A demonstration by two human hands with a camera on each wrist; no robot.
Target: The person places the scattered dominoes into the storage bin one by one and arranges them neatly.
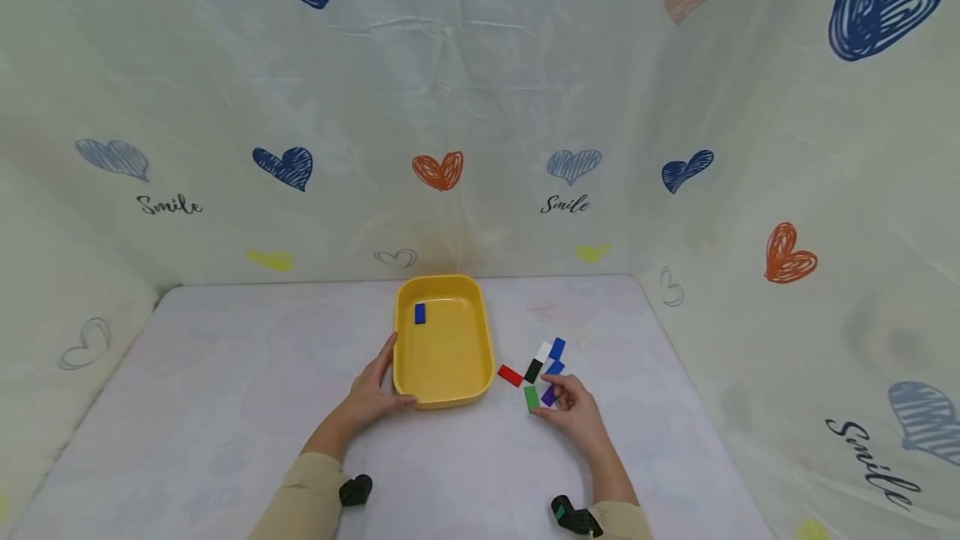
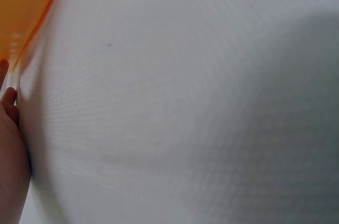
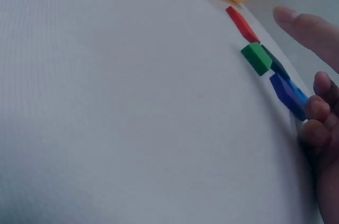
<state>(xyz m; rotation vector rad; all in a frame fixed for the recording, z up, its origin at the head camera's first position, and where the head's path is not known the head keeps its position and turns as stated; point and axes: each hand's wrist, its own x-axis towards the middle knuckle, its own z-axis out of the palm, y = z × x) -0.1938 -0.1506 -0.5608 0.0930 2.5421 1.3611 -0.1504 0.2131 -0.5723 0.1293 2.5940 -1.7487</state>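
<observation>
Blue block (image 1: 420,313) inside yellow tray (image 1: 442,361) showed in head view only; R wrist cam got just tray's outer wall. L hand (image 1: 370,397) was spread vs. tray's near-left corner. R hand (image 1: 574,415) was at loose blocks (image 1: 532,371) right of tray, thumb & index apart; thumb contact w/ green block (image 1: 531,397) unclear. L wrist cam cut off most of L hand.

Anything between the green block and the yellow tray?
Partly: the red block lies at the far side of the gap between the green block and the yellow tray. Nothing visible blocks the nearer side; only the tray's raised rim needs clearing.
</observation>
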